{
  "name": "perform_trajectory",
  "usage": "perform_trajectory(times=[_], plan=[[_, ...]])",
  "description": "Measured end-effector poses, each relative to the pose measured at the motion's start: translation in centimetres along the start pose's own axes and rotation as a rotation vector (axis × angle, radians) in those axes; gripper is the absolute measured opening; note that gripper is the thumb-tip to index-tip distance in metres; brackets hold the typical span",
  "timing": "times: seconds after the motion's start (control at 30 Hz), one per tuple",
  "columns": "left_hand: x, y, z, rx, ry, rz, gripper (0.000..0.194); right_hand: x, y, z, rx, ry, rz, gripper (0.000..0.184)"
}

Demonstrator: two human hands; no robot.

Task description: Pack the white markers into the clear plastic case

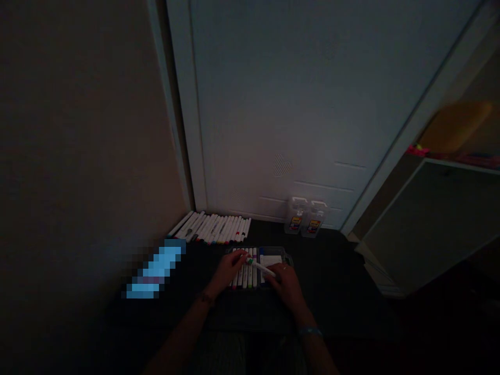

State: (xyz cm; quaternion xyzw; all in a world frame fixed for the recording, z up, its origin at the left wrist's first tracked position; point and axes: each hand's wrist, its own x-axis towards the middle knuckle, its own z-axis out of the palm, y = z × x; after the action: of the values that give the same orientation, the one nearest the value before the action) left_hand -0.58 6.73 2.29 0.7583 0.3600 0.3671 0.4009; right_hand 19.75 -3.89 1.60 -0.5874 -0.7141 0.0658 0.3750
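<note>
A white marker (pixel 264 269) with a green end slants between my two hands, above an opened clear plastic case. My left hand (pixel 229 266) pinches the green end with its fingertips. Closed around the opposite end is my right hand (pixel 288 284). Beneath them lies the case (pixel 289 259), its left half lined with several white markers (pixel 245 277) whose tips show different colours. In its right half I see a white piece like a label or card (pixel 272 259) and something blue beside it. My hands cover parts of the case.
Along the back left of the dark table (pixel 332 291) lies a row of many white markers (pixel 219 229). Two clear cases (pixel 296 216) stand upright at the back against a pale door (pixel 253 130). A bright blurred-out patch (pixel 162 265) is at left, by the wall. The light is dim.
</note>
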Motion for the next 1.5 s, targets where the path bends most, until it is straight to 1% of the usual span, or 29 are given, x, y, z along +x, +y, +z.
perform_trajectory(times=[0.07,0.2,0.3,0.37,0.47,0.57,0.63,0.73,0.8,0.83,0.9,0.93,0.97,1.03,1.13,1.23,1.27,1.3,1.43,1.5], plan=[[0.0,0.0,0.0,-0.01,-0.005,-0.005,0.036,0.0,0.0,0.1,0.007,0.019,0.014,0.021],[-0.1,-0.1,0.1,-0.03,-0.032,-0.013,0.034,-0.1,0.6,0.1,0.106,0.148,0.068,0.023],[-0.2,0.0,-0.1,-0.029,-0.031,-0.005,0.033,-0.2,1.1,0.0,0.206,0.251,0.164,0.024],[-0.2,0.1,-0.3,-0.019,-0.006,0.013,0.03,-0.3,1.3,-0.1,0.274,0.289,0.246,0.027],[-0.2,0.3,-0.4,-0.018,0.034,0.045,0.026,-0.5,1.4,-0.3,0.372,0.276,0.334,0.031],[-0.2,0.5,-0.3,0.014,0.056,0.07,0.024,-0.5,1.2,-0.4,0.434,0.254,0.374,0.034],[-0.4,0.5,-0.3,0.059,0.093,0.091,0.024,-0.4,1.0,-0.4,0.453,0.243,0.366,0.035],[-0.8,0.5,-0.6,0.13,0.183,0.111,0.022,-0.4,0.7,-0.5,0.455,0.225,0.332,0.036],[-1.3,0.6,-0.9,0.197,0.214,0.123,0.024,-0.3,0.5,-0.4,0.447,0.227,0.333,0.036],[-1.6,0.7,-1.0,0.248,0.203,0.146,0.024,-0.3,0.4,-0.4,0.442,0.228,0.342,0.036],[-2.2,1.0,-1.0,0.375,0.116,0.245,0.024,-0.4,0.5,-0.4,0.426,0.232,0.362,0.036],[-2.4,1.3,-1.0,0.445,0.034,0.323,0.025,-0.4,0.5,-0.4,0.419,0.233,0.372,0.036],[-2.6,1.6,-0.9,0.507,-0.055,0.4,0.03,-0.4,0.6,-0.3,0.416,0.233,0.38,0.036],[-2.8,2.2,-0.5,0.588,-0.194,0.496,0.045,-0.5,0.8,-0.2,0.418,0.242,0.393,0.035],[-2.6,2.5,-0.3,0.643,-0.212,0.47,0.06,-0.6,0.9,-0.2,0.424,0.257,0.41,0.035],[-2.4,2.3,-0.5,0.632,-0.182,0.407,0.087,-0.6,0.9,-0.3,0.438,0.264,0.433,0.038],[-2.3,2.2,-0.5,0.621,-0.176,0.394,0.094,-0.6,0.9,-0.4,0.449,0.264,0.438,0.039],[-2.2,2.0,-0.6,0.611,-0.175,0.383,0.095,-0.6,0.9,-0.5,0.46,0.265,0.441,0.04],[-2.2,1.6,-0.8,0.574,-0.213,0.356,0.075,-0.6,0.5,-0.8,0.527,0.259,0.437,0.039],[-2.2,1.5,-0.8,0.543,-0.187,0.342,0.066,-0.7,0.3,-0.9,0.565,0.242,0.409,0.039]])
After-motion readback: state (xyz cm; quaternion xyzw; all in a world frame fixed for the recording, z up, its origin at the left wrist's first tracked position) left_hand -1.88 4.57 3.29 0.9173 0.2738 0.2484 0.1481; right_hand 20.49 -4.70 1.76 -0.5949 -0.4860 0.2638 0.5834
